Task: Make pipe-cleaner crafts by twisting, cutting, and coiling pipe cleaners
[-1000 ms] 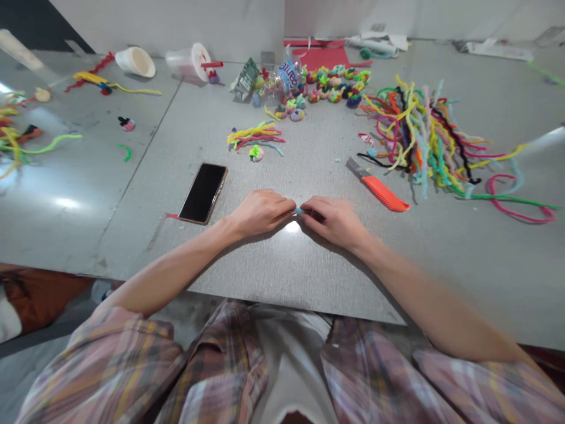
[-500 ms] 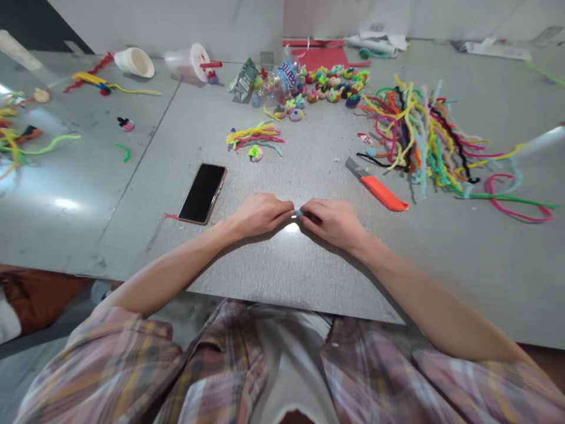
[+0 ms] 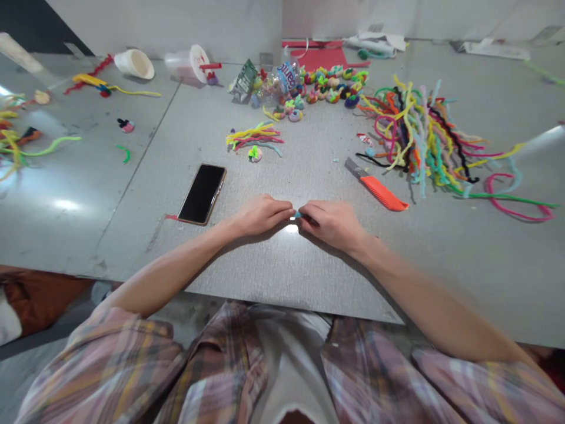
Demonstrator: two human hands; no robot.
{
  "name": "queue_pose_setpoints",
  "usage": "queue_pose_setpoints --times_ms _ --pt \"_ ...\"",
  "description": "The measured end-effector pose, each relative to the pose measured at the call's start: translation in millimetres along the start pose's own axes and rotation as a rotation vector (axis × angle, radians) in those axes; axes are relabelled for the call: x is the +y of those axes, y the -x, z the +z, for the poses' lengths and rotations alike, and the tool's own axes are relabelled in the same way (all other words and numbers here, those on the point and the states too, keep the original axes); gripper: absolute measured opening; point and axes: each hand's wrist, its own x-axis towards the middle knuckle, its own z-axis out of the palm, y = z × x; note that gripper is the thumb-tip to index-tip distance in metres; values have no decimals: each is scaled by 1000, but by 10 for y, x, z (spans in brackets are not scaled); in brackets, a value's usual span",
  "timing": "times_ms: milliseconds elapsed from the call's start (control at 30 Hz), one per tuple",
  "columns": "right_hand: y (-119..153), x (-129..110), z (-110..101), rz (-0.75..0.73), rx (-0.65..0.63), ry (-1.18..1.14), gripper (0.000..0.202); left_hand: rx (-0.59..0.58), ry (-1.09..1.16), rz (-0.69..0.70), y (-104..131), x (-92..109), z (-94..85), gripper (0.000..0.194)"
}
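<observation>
Over the middle of the table, my left hand (image 3: 267,214) and my right hand (image 3: 333,222) meet at their fingertips. Between them is a small light-blue piece of fuzzy pipe cleaner (image 3: 297,215), pinched by both hands; most of it is hidden by the fingers. To the right of my right hand lies a utility knife (image 3: 379,189) with an orange handle and its blade out. Left of my left hand rests a smartphone (image 3: 202,194), its screen dark. A short bundle of pipe cleaners (image 3: 256,136) and a small coloured fuzzy piece (image 3: 255,154) lie beyond my hands.
A big heap of mixed pipe cleaners (image 3: 424,135) spreads at the right. Finished-looking fuzzy pieces (image 3: 333,85) cluster at the back beside a plastic bottle (image 3: 286,78) and a green wrapper (image 3: 243,81). Two cups lie on their sides, one a white cup (image 3: 135,63), at the back left.
Both hands stay nearly in place. A bit more of the light-blue piece shows between the fingertips. Nothing else on the table has moved.
</observation>
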Motion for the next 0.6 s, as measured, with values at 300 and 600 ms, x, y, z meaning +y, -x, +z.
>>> queue_pose_setpoints --times_ms 300,600 --pt "-8 28 -11 -8 -24 -30 27 -19 79 -35 -2 27 -34 48" --pt "-24 15 -71 -27 -74 5 30 -20 97 -46 -13 19 -44 48"
